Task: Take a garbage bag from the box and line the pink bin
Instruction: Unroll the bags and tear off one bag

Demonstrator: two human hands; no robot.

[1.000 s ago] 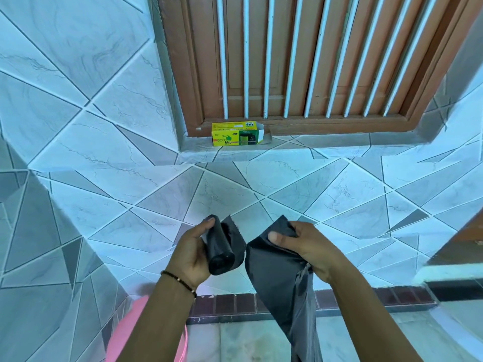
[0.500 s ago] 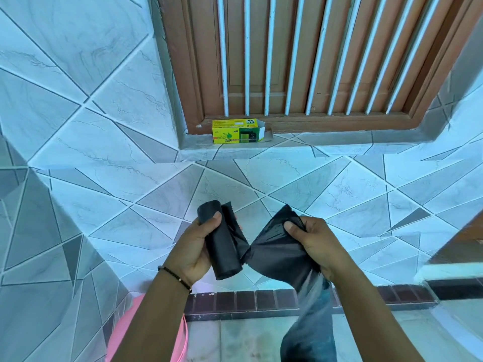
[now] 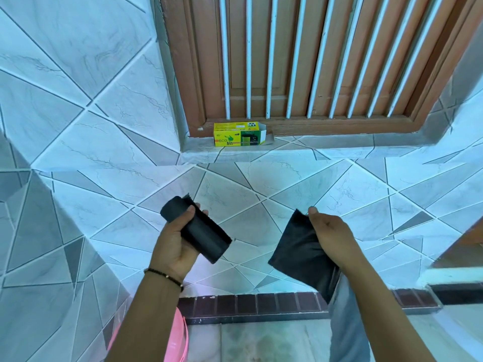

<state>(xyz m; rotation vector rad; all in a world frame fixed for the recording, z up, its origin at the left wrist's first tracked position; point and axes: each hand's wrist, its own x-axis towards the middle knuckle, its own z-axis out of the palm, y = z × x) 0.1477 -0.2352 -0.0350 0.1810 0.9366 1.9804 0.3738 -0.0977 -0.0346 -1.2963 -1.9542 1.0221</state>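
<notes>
While both hands work in front of a tiled wall, the left hand (image 3: pixel 177 241) wraps its fingers (image 3: pixel 189 210) and thumb around a black roll of garbage bags (image 3: pixel 198 232), the roll lying slanted across the palm with a loose torn edge at its upper end. To the right of the roll and well apart from it, the right hand (image 3: pixel 330 236) pinches the top corner of a single black garbage bag (image 3: pixel 296 252) between thumb and curled fingers; the bag hangs down, its lower length passing behind the right forearm and blurring to grey toward the bottom edge. A dark beaded bracelet (image 3: pixel 164 276) circles the left wrist.

Above the roll, a yellow-and-green box (image 3: pixel 236 134) rests on a tiled ledge (image 3: pixel 326 145), its right end flap open, just in front of a brown wooden window frame (image 3: pixel 183 74) fitted with white vertical bars (image 3: pixel 248 61). Pale marbled tiles cut in triangles cover the wall (image 3: pixel 91 113) behind the roll. Below the roll, a strip of dark red-brown tiles (image 3: pixel 248 304) runs along the wall's base, and the rim of the pink bin (image 3: pixel 180 338) shows beside the left forearm, the rest hidden.
</notes>
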